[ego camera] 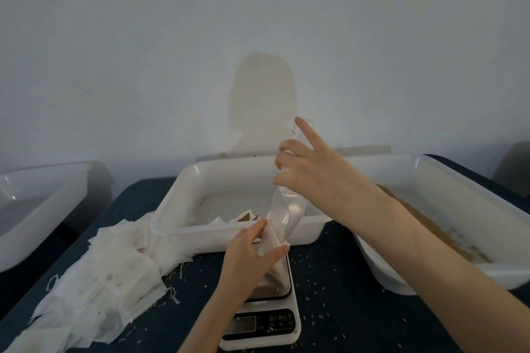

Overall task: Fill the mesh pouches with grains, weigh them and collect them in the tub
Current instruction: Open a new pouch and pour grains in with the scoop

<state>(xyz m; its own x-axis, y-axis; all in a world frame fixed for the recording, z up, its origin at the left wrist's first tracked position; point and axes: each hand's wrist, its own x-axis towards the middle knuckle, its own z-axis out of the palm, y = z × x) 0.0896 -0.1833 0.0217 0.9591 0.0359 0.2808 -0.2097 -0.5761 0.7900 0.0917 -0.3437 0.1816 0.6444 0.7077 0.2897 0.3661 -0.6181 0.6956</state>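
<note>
Your left hand (252,255) pinches the mouth of a mesh pouch (271,241) between thumb and fingers (279,251), directly above the scale (262,315) at 6 o'clock. Your right hand (309,169) grips a clear plastic scoop (284,209) with curled fingers, index finger extended, its lower end angled down into the pouch mouth.

Handling notes:
- The pouch is thin, soft and very light; it judges as collapsing unless the mouth is held open. Hold it by the top edge on both sides of the opening, not by the body.
- The drawstring threads seen on the spare pouches (114,264) at 8 o'clock are fine and likely to snag; keep them out of the opening.
- The scoop looks stiff and smooth; a firm wrap around its upper part suits it.
- Once filled, the pouch will sag. Support it from below when setting it on the scale.

The grain tub (447,195) sits at 3 o'clock; the collecting tub (206,209) sits at 12 o'clock, just behind the scale. Loose grains (321,281) scatter the tabletop (344,309), so expect spillage from any tilt.
</note>
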